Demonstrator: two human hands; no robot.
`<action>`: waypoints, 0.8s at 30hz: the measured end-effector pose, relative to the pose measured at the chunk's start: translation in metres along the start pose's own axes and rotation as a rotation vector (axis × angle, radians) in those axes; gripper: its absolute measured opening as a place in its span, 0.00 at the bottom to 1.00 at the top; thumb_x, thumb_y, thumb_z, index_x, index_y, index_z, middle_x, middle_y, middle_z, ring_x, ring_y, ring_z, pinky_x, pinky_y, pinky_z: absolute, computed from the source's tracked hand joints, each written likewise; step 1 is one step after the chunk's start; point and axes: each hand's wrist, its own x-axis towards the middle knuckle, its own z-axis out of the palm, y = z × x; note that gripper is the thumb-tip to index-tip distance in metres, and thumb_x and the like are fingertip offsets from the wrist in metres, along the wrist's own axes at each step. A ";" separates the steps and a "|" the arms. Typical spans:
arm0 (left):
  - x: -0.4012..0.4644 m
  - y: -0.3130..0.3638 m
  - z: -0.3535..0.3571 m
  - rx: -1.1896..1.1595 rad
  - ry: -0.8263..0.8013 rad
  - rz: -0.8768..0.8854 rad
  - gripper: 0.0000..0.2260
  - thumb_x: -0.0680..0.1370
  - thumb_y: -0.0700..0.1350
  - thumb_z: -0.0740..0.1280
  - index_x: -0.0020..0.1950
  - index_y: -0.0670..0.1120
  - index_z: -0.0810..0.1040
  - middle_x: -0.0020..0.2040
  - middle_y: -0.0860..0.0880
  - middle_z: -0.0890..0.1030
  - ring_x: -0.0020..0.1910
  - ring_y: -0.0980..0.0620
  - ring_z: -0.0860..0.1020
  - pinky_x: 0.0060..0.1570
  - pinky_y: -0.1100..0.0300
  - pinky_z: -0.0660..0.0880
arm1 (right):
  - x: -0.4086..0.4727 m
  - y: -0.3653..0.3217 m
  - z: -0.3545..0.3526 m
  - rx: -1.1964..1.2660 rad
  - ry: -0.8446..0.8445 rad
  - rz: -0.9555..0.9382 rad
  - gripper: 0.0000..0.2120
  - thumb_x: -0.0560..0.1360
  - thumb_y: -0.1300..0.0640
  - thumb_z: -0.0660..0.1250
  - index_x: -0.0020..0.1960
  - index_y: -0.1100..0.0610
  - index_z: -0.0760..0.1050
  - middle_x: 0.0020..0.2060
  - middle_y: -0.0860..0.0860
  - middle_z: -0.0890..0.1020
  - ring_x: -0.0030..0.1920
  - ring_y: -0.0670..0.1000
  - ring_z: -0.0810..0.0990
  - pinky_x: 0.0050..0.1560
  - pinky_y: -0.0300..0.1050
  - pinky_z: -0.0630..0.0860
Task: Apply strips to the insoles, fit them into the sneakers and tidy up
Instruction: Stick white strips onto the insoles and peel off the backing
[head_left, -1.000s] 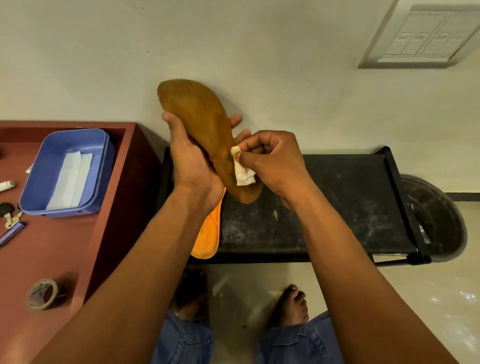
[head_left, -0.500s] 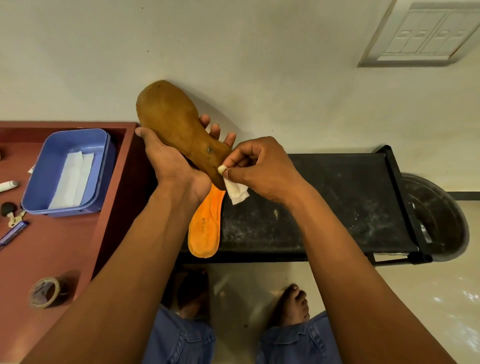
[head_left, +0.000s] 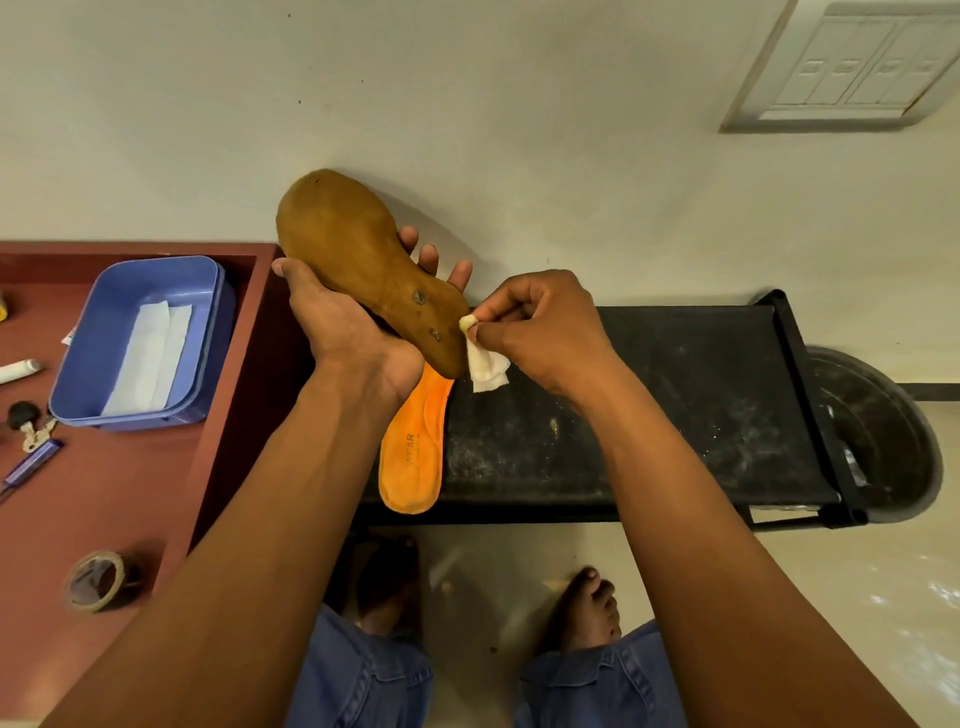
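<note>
Left hand (head_left: 343, 322) grips the brown insole (head_left: 363, 265), underside up, held in the air above the black table (head_left: 675, 410). Right hand (head_left: 540, 332) pinches a white strip (head_left: 488, 366) at the insole's heel end — touching it. Orange insole (head_left: 413, 447) lies on the black table's left edge. Blue tray (head_left: 104, 332) holding white strips (head_left: 148, 358) sits on the red table (head_left: 104, 488).

A plain cream wall (head_left: 519, 104) fills the upper view, with a white switch panel (head_left: 852, 67) at its top right. A red-brown desk (head_left: 104, 493) stands at left, touching a dusty black shelf (head_left: 675, 415). A dark round basin (head_left: 883, 441) sits beside the shelf. The pale floor (head_left: 857, 597) shines with reflected light.
</note>
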 end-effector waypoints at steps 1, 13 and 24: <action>0.000 -0.001 0.000 0.005 -0.005 0.001 0.44 0.78 0.75 0.46 0.69 0.41 0.78 0.54 0.42 0.82 0.46 0.44 0.82 0.56 0.37 0.79 | 0.001 0.000 -0.002 0.003 0.024 0.006 0.06 0.71 0.58 0.79 0.40 0.50 0.84 0.39 0.46 0.86 0.43 0.46 0.85 0.50 0.49 0.84; -0.004 -0.013 0.006 0.411 0.001 0.073 0.43 0.79 0.74 0.41 0.69 0.43 0.78 0.59 0.42 0.85 0.56 0.41 0.84 0.63 0.38 0.77 | 0.000 -0.008 -0.012 0.232 0.143 -0.125 0.04 0.72 0.63 0.77 0.43 0.55 0.84 0.39 0.49 0.86 0.41 0.46 0.85 0.46 0.45 0.85; -0.018 -0.024 0.016 0.713 -0.090 0.011 0.41 0.81 0.71 0.40 0.61 0.43 0.82 0.56 0.41 0.86 0.58 0.44 0.85 0.62 0.44 0.79 | -0.003 -0.011 0.007 0.158 0.118 -0.200 0.03 0.73 0.60 0.77 0.46 0.56 0.86 0.42 0.47 0.86 0.43 0.44 0.85 0.48 0.47 0.85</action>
